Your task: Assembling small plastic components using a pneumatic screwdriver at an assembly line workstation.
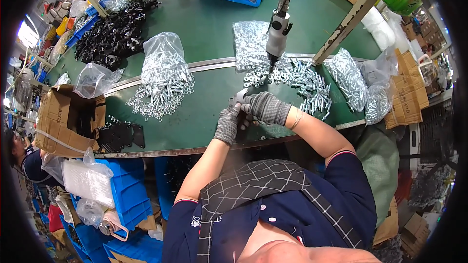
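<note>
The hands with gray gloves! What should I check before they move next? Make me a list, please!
1. Gloves on: ok, left hand and right hand.
2. Small shiny piece ready: ok, it is where the hands meet.
3. Which hand grips it: cannot tell.
4. Bolts nearby: ok, piled past the right hand.
5. Hanging power tool apart from the hands: ok.
6. Rings all piled: not ok, a loose ring lies on the table.

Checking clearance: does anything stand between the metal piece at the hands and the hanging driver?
Only loose metal hardware, low on the green table; nothing visible rises between the metal piece and hanging driver.
</note>
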{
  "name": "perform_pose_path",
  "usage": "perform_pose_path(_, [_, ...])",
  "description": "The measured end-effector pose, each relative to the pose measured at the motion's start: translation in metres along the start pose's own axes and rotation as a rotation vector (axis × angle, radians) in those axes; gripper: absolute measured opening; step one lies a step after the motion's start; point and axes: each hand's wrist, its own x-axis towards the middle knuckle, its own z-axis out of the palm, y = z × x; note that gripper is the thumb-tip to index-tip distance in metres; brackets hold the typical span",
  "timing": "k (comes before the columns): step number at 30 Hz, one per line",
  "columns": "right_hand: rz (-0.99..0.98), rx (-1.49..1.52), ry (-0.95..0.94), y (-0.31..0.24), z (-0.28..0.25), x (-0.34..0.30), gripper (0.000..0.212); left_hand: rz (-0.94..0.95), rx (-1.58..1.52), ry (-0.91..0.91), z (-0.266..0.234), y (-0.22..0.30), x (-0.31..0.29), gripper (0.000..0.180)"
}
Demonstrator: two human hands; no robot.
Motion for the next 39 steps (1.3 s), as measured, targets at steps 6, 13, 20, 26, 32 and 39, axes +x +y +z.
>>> perform_pose_path(6, [-0.003,-0.204,-0.159,-0.003,0.003,0.006,0.018,0.008,0.008,0.039,-0.004,-0.009,0.008,0.028])
perform_pose_path(13, [-0.227,-0.043,-0.007,0.013,0.005,0.004,0.018,0.019,-0.033,0.016,-0.003,-0.008,0.009,0.026])
perform_pose_path(20, [-0.031,0.118,-0.138,0.021,0.007,0.007,0.019,0.040,-0.036,0.023,0.001,-0.004,0.004,0.027])
perform_pose_path(26, [-0.141,-0.250,-0.106,-0.002,0.001,0.007,0.018,0.015,0.031,0.092,-0.001,-0.008,0.011,0.026])
perform_pose_path(32, [0.051,0.084,-0.059,0.007,0.008,0.006,0.018,0.006,-0.026,0.063,0.002,-0.006,0.005,0.026])
perform_pose_path(39, [-0.106,-0.200,-0.034,0.001,0.010,0.004,0.019,0.003,0.002,0.104,0.002,-0.003,0.007,0.028])
